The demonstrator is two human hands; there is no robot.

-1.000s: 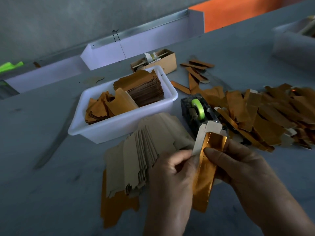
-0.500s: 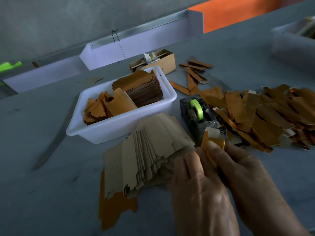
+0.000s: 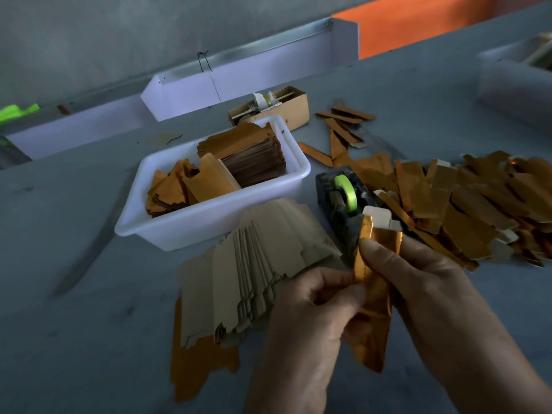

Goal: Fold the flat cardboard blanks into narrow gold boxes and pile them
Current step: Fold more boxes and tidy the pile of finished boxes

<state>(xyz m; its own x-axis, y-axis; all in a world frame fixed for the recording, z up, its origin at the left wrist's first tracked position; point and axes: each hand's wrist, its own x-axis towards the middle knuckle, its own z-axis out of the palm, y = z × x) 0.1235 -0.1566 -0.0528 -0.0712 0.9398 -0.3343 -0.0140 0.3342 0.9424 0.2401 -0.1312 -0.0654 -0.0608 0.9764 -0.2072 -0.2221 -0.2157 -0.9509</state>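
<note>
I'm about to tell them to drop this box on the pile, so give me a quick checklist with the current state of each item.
1. Both hands on the gold box: ok, left hand pinches its edge, right hand grips the side.
2. Top flaps closed: not ok, white flaps still stand open.
3. Bottom end closed: cannot tell.
4. Pile of finished boxes within reach on the right: ok.
5. Tape dispenser clear of the path: not ok, it sits right behind the box.
6. Flat blanks ready for next: ok.
</note>
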